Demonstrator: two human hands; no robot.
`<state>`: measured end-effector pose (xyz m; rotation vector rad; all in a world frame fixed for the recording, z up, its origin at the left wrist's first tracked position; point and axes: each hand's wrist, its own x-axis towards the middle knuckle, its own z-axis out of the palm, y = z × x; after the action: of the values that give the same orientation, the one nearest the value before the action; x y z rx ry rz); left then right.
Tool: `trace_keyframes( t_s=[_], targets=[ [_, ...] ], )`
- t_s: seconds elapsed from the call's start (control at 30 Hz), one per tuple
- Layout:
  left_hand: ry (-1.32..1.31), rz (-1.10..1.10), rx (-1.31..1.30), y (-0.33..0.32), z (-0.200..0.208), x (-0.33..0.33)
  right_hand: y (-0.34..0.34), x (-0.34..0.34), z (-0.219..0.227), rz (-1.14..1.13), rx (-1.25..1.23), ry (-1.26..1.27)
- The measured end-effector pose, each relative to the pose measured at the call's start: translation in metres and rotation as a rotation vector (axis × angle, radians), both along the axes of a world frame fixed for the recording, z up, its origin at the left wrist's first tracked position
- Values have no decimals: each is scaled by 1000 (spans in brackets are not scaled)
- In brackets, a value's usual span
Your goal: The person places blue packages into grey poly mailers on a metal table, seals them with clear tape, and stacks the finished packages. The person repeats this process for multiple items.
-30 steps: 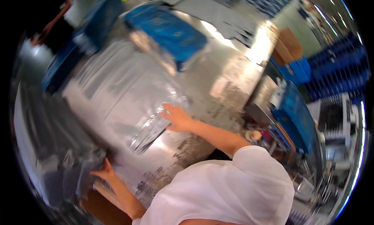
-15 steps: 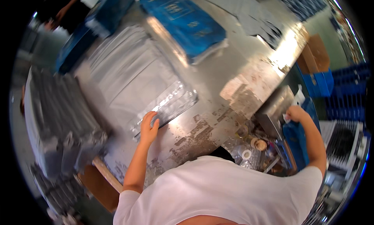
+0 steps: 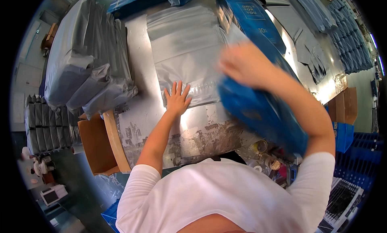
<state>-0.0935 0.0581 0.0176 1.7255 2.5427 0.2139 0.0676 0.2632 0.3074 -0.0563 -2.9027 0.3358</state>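
A stack of flat grey plastic mailing bags lies on the metal-topped table, its layered edges running to the back. My left hand rests on its near end, palm down with fingers spread. Just right of the stack, my right hand is raised and smeared by motion, with its fingers closed. From it hangs a loose blue plastic bag, also blurred, which reaches down toward my right elbow. The exact grip on the bag is hard to make out.
Tall bundles of grey bags stand at the left, beside an open cardboard box. A filled blue package lies on the table behind my right hand. Tape rolls sit near the front edge. Blue crates are at the right.
My right hand has swung from the table's right side in toward the stack, bringing the blue bag along. My left hand now lies flatter on the grey bags. The view has turned.
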Motion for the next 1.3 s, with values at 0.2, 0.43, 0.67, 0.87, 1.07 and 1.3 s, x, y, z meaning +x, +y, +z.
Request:
trace_keyframes(
  t_s=[0.2, 0.43, 0.67, 0.87, 1.07, 1.3],
  targets=[
    [-270, 45, 184, -4, -2, -6, 151, -81, -29, -327, -72, 615],
    [-1049, 362, 689, 17, -23, 12, 179, 48, -224, -565, -328, 226],
    [-1521, 644, 826, 46, 13, 20, 91, 21, -286, -412, -1475, 345],
    [-1516, 680, 815, 40, 62, 26, 52, 8, -285, -538, -1552, 406],
    [-1616, 338, 1077, 14, 163, 15, 4, 7, -151, -403, -1436, 615],
    [-1434, 249, 1153, -17, 198, 22, -57, 26, -110, -303, -1554, 752]
  ],
)
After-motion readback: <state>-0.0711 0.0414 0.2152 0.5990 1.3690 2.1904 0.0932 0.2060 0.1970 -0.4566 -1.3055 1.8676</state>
